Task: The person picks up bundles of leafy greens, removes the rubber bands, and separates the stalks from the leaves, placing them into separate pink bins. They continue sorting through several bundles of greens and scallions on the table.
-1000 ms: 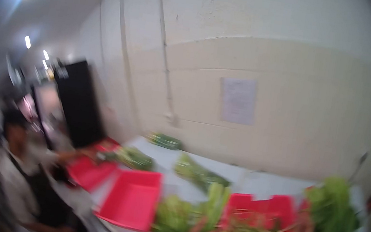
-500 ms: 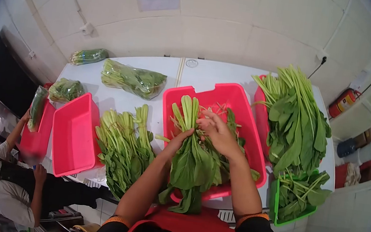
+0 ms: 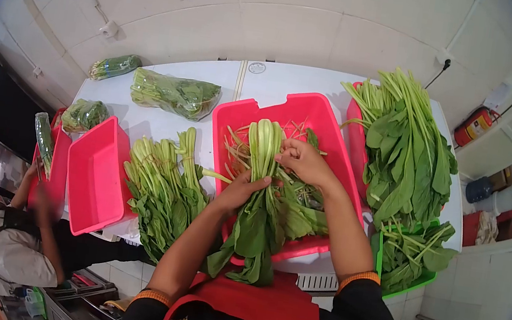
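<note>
Over a pink bin (image 3: 305, 106), my left hand (image 3: 239, 193) is closed around a bunch of leafy greens (image 3: 253, 228). The pale stems point up and away from me, and the dark leaves hang down toward my red apron. My right hand (image 3: 303, 163) touches the right side of the stems with its fingers pinched together. What lies in that pinch, if anything, is too small to make out. Inside the bin, loose leaves (image 3: 301, 222) and thin stem trimmings (image 3: 237, 151) lie around the bunch.
Bunched greens (image 3: 166, 196) lie left of the bin, beside another pink bin (image 3: 91, 179). Bagged greens (image 3: 177, 94) lie behind. At right, a tall heap of greens (image 3: 404, 154) stands above a green crate (image 3: 379, 252). A co-worker (image 3: 21, 245) handles a wrapped bundle at far left.
My right hand's spread fingers have drawn together into a pinch against the stems. The bunch now stands more upright in my left hand. The whole view has shifted slightly.
</note>
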Motion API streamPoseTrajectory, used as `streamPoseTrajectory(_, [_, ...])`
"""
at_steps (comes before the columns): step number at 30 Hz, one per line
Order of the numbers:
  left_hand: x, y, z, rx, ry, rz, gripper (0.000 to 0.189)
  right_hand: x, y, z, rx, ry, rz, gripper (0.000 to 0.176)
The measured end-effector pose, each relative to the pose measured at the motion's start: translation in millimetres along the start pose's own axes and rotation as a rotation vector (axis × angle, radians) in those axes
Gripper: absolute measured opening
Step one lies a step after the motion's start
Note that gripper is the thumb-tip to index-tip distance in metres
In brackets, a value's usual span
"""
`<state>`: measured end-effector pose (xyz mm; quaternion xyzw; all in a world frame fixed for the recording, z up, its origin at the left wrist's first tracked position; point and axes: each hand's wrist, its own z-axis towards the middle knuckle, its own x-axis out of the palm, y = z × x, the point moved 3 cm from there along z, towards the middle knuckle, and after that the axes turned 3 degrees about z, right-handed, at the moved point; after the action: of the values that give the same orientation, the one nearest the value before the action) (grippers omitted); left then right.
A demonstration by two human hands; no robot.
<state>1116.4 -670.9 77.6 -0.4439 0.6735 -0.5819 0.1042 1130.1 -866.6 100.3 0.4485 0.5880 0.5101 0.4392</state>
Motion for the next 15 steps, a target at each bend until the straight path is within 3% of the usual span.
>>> streamPoseTrajectory(5, [-3, -5, -2, 0.030, -0.038, -0.028, 0.030, -4, 17, -6, -0.026, -0.099, -0.034, 0.030])
streamPoseTrajectory(10, [-5, 0, 0, 0.053, -0.072, 0.073, 0.035, 20, 16, -12, -0.128, -0.214, -0.150, 0.032])
streamPoseTrajectory(13, [-5, 0, 0, 0.054, -0.114, 0.026, 0.038, 9, 5, -4, -0.026, -0.068, -0.018, 0.028])
streamPoseTrajectory(15, [-10, 3, 2, 0.039, -0.147, -0.017, 0.037, 5, 9, -6, -0.111, -0.114, 0.031, 0.024])
